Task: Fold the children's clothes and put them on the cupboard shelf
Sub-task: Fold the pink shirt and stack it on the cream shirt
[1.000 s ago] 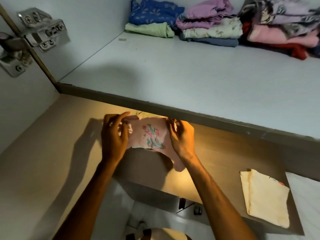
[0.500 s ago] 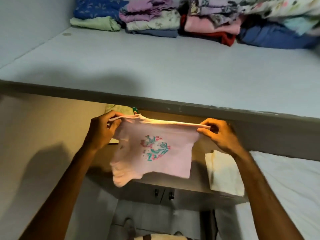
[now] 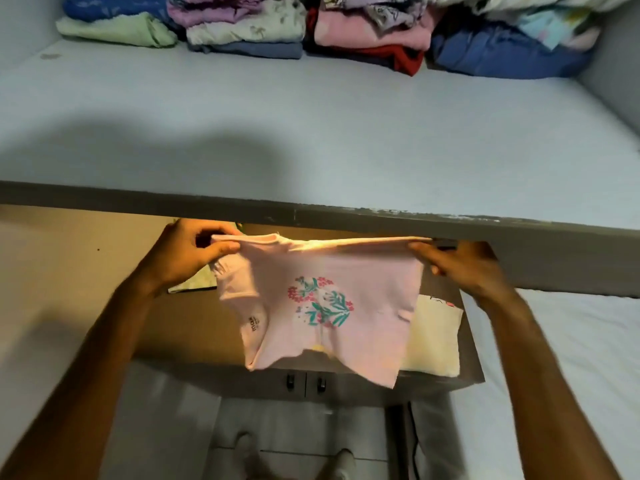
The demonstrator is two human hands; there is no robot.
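Observation:
A small pink top [image 3: 363,289] with a flower print hangs spread out in the air below the front edge of the cupboard shelf [image 3: 311,133]. My left hand [image 3: 194,251] pinches its top left corner and my right hand [image 3: 460,265] grips its top right corner, so the cloth is stretched flat between them. Several stacks of folded children's clothes [image 3: 311,29] line the back of the shelf. A folded cream garment [image 3: 436,337] lies on the lower brown surface [image 3: 180,327], partly hidden behind the pink top.
A pale green patterned cloth [image 3: 190,285] peeks out under my left hand. Below are lower cupboard doors with dark handles [image 3: 306,381], a tiled floor and my feet [image 3: 294,459]. A white surface [image 3: 571,358] lies at the right. The shelf's front half is bare.
The pink top went from bunched between both hands to stretched out wide, as my hands moved apart. The view has shifted right along the shelf, and the door hinge has left the view.

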